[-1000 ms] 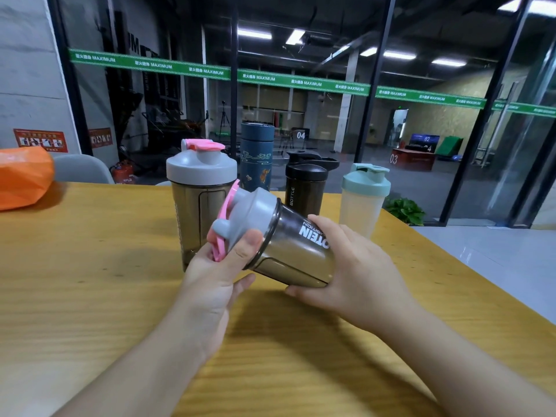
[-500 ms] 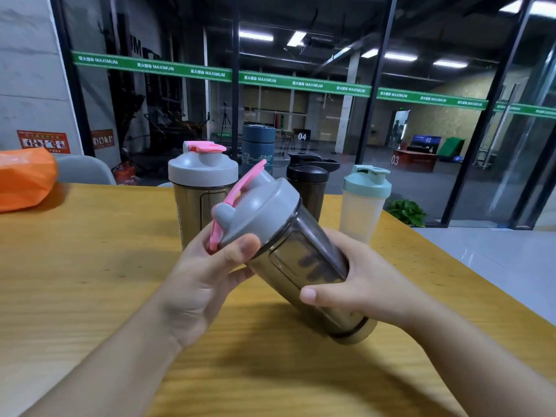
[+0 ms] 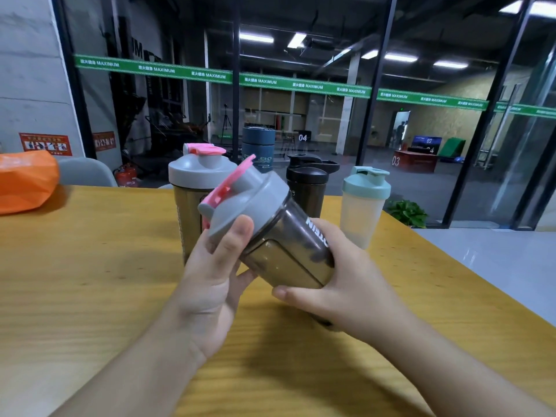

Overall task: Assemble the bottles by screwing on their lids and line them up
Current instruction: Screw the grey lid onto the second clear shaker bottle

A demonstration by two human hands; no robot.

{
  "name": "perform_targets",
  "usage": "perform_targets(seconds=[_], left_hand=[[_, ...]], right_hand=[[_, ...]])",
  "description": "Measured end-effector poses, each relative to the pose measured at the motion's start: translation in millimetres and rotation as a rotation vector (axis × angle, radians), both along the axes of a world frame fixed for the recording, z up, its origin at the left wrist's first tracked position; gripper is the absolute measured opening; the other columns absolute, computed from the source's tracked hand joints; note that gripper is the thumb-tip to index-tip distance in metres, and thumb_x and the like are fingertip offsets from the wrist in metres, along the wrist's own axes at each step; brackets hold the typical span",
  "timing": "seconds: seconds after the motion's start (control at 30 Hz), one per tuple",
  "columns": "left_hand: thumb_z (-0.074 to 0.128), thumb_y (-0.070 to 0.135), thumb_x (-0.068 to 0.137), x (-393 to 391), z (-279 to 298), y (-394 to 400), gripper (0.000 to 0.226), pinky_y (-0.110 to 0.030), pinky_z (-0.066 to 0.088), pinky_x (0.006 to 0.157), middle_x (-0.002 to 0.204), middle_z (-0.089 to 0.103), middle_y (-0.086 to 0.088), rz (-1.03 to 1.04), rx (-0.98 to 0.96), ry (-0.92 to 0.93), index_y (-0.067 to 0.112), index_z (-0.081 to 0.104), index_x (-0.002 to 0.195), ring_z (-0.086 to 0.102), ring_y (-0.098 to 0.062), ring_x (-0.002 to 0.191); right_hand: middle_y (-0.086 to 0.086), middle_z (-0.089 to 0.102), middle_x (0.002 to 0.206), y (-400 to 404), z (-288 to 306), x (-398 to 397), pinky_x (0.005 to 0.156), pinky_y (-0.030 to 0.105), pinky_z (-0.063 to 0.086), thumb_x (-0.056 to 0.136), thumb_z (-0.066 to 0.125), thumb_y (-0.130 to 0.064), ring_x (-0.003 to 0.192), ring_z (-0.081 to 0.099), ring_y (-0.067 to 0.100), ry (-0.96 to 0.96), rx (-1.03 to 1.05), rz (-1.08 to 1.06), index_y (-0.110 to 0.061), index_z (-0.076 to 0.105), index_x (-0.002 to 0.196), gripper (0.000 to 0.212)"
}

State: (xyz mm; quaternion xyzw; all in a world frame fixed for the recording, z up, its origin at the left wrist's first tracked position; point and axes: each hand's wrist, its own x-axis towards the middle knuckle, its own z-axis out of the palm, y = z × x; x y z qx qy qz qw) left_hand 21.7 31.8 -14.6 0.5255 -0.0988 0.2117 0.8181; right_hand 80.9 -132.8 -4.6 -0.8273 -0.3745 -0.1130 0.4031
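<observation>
Tilting toward the upper left of the frame, a smoky shaker bottle (image 3: 288,251) is held above the wooden table (image 3: 90,266) at centre; the right hand (image 3: 346,284) wraps its lower body, while the left hand (image 3: 210,284) grips the rim of its grey lid (image 3: 249,203), thumb pressed on the edge; behind, a row stands upright: a grey-lidded shaker (image 3: 198,182), a dark blue bottle (image 3: 258,145), a black bottle (image 3: 307,188) and a mint-lidded bottle (image 3: 365,203); an orange bag (image 3: 25,182) lies at the left edge.
</observation>
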Motion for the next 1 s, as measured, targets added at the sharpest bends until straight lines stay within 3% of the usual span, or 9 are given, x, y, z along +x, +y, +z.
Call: perform_targets(seconds=[0.1, 0.27, 0.37, 0.53, 0.67, 0.77, 0.83, 1.0], left_hand=[[0.089, 0.058, 0.038, 1, -3, -7, 0.101, -0.056, 0.045, 0.100, 0.123, 0.067, -0.009, 0.037, -0.022, 0.033, 0.019, 0.061, 0.126, 0.061, -0.027, 0.117], [0.089, 0.061, 0.029, 2, -6, -8, 0.082, -0.053, 0.044, 0.101, 0.112, 0.073, -0.001, 0.091, -0.036, 0.087, 0.030, 0.074, 0.104, 0.065, -0.019, 0.110], [0.086, 0.054, 0.041, 2, -6, -6, 0.074, -0.049, 0.047, 0.098, 0.109, 0.074, -0.001, 0.116, 0.006, 0.115, 0.026, 0.072, 0.107, 0.066, -0.020, 0.108], [0.084, 0.068, 0.034, 1, -7, -1, 0.093, -0.046, 0.048, 0.095, 0.109, 0.073, -0.004, 0.141, 0.120, 0.118, 0.022, 0.068, 0.114, 0.068, -0.019, 0.102], [0.081, 0.069, 0.043, -2, -5, 1, 0.081, -0.045, 0.048, 0.092, 0.110, 0.072, -0.008, 0.119, 0.203, 0.083, 0.027, 0.070, 0.111, 0.068, -0.023, 0.102], [0.078, 0.068, 0.052, -5, -1, 3, 0.081, -0.052, 0.047, 0.096, 0.115, 0.069, -0.013, 0.089, 0.259, 0.053, 0.024, 0.065, 0.118, 0.064, -0.032, 0.108], [0.076, 0.068, 0.057, -8, 2, 5, 0.085, -0.057, 0.044, 0.099, 0.120, 0.066, -0.017, 0.048, 0.278, 0.024, 0.020, 0.061, 0.126, 0.060, -0.038, 0.113], [0.077, 0.064, 0.060, -11, 4, 9, 0.086, -0.058, 0.037, 0.105, 0.128, 0.061, -0.018, -0.062, 0.291, -0.036, 0.022, 0.056, 0.132, 0.053, -0.041, 0.122]], right_hand=[[-0.024, 0.051, 0.126, 3, -2, 0, 0.088, 0.019, 0.042, 0.057, 0.076, -0.062, 0.112, 0.050, -0.002, -0.183, -0.117, -0.133, -0.043, 0.031, 0.136, 0.092], [-0.011, 0.055, 0.127, 4, -7, 4, 0.082, 0.017, 0.036, 0.057, 0.075, -0.064, 0.113, 0.054, 0.011, -0.334, -0.176, -0.216, -0.028, 0.034, 0.142, 0.101], [-0.018, 0.052, 0.129, 3, -6, 5, 0.087, 0.018, 0.039, 0.058, 0.073, -0.066, 0.115, 0.050, 0.004, -0.245, -0.169, -0.160, -0.036, 0.029, 0.141, 0.099], [-0.026, 0.058, 0.111, -3, -6, 10, 0.087, 0.028, 0.050, 0.055, 0.075, -0.062, 0.104, 0.055, -0.003, -0.050, -0.099, -0.020, -0.050, 0.035, 0.127, 0.083], [-0.025, 0.062, 0.108, -8, -2, 14, 0.088, 0.028, 0.051, 0.058, 0.081, -0.054, 0.103, 0.058, -0.003, 0.090, -0.070, 0.088, -0.050, 0.042, 0.124, 0.077], [-0.025, 0.063, 0.107, -10, 3, 15, 0.087, 0.023, 0.050, 0.061, 0.082, -0.045, 0.103, 0.060, -0.004, 0.214, -0.052, 0.175, -0.044, 0.049, 0.122, 0.069], [-0.016, 0.066, 0.108, -10, 5, 15, 0.087, 0.025, 0.050, 0.064, 0.079, -0.043, 0.102, 0.063, 0.002, 0.297, -0.040, 0.251, -0.037, 0.055, 0.120, 0.061], [0.017, 0.061, 0.116, -12, 7, 15, 0.095, 0.051, 0.047, 0.063, 0.070, -0.048, 0.108, 0.059, 0.033, 0.391, -0.006, 0.368, -0.021, 0.057, 0.118, 0.063]])
